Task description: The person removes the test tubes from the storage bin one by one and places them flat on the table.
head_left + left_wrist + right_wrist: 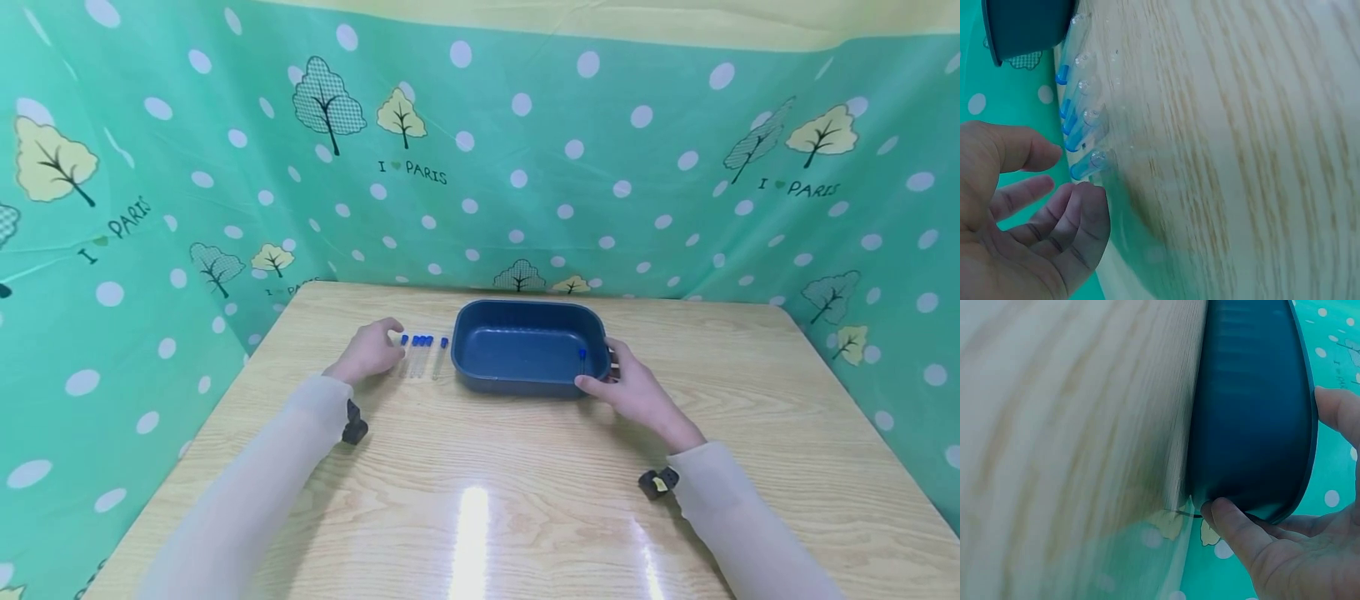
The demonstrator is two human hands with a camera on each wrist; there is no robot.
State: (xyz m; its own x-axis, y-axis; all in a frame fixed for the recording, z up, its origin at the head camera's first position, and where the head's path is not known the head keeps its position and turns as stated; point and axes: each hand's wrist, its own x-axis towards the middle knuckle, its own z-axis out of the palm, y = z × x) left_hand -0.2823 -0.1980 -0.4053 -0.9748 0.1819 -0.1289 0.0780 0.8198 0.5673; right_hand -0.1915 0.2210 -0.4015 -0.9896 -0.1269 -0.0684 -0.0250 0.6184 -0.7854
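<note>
My left hand (pixel 369 350) is beside a row of clear tubes with blue caps (pixel 422 342) on the table. Its thumb and fingers are apart and loosely bent, with nothing between them. In the left wrist view, the fingertips are right by the closest blue-capped tube (pixel 1088 165). My right hand (pixel 636 387) grips the right end of a dark blue plastic basin (pixel 517 387), thumb at the rim and fingers against the outer wall (pixel 1247 412). Inside the basin, near that hand, another blue-capped tube (pixel 582 356) shows, its lower part partly hidden.
The basin stands right of the tube row on a light wood table (pixel 420 467). Behind and at the sides hangs a green dotted curtain (pixel 525 208), meeting the table's back edge. Each wrist carries a small black camera (pixel 354 423).
</note>
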